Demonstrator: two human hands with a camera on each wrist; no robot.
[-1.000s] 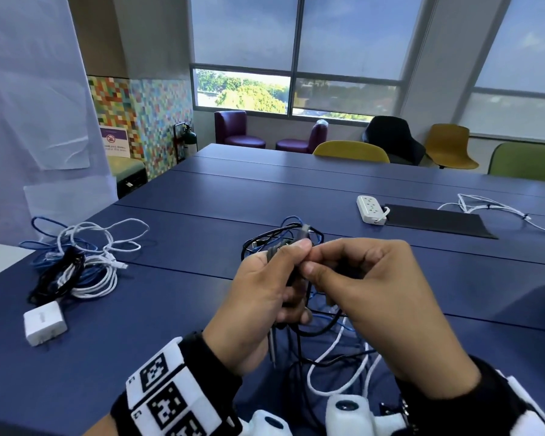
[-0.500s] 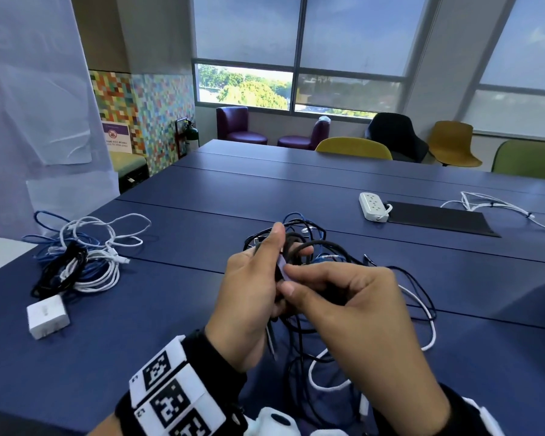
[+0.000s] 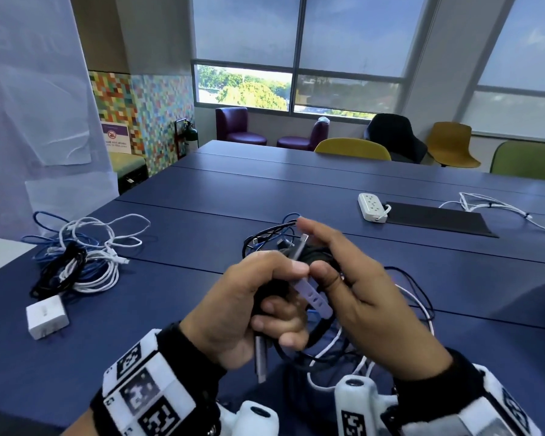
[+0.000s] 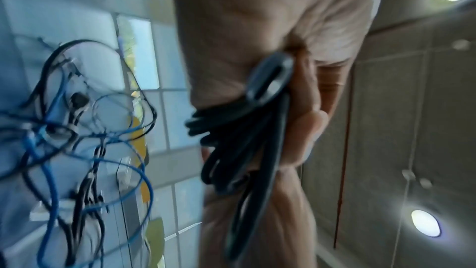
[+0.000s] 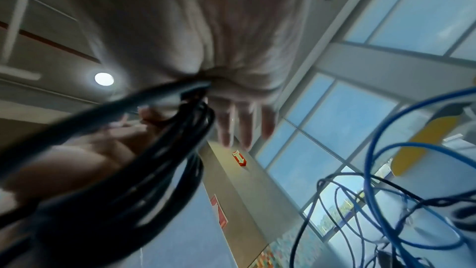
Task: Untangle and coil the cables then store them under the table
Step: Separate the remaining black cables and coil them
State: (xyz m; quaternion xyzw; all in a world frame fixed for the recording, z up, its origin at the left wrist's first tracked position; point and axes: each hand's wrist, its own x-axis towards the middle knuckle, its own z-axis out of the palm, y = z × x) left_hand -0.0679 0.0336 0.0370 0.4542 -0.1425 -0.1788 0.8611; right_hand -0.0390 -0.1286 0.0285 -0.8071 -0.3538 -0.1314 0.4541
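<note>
A black cable coil (image 3: 316, 258) is held in front of me over the blue table (image 3: 177, 309). My left hand (image 3: 258, 297) grips it, fingers curled round the loops and thumb pressing a lavender strap (image 3: 315, 298) that lies across it. My right hand (image 3: 359, 294) meets it from the right: its thumb is hooked through a black loop and pinches the strap, the other fingers stretched out. A grey plug end (image 3: 260, 360) hangs below the left palm. The left wrist view shows the coil (image 4: 244, 140) in the fist, the right wrist view shows the coil (image 5: 167, 160). Loose blue, black and white cables (image 3: 265, 240) trail beneath.
A second pile of white, blue and black cables (image 3: 76, 256) lies at the left, with a white adapter (image 3: 46, 316) beside it. A white power strip (image 3: 372, 206), a black mat (image 3: 438, 218) and a white cable (image 3: 491, 206) sit at the far right. Chairs line the far edge.
The right hand's fingers have spread out from a tight pinch. The lavender strap has come out across the coil between the two thumbs. The loose cables have shifted under the hands.
</note>
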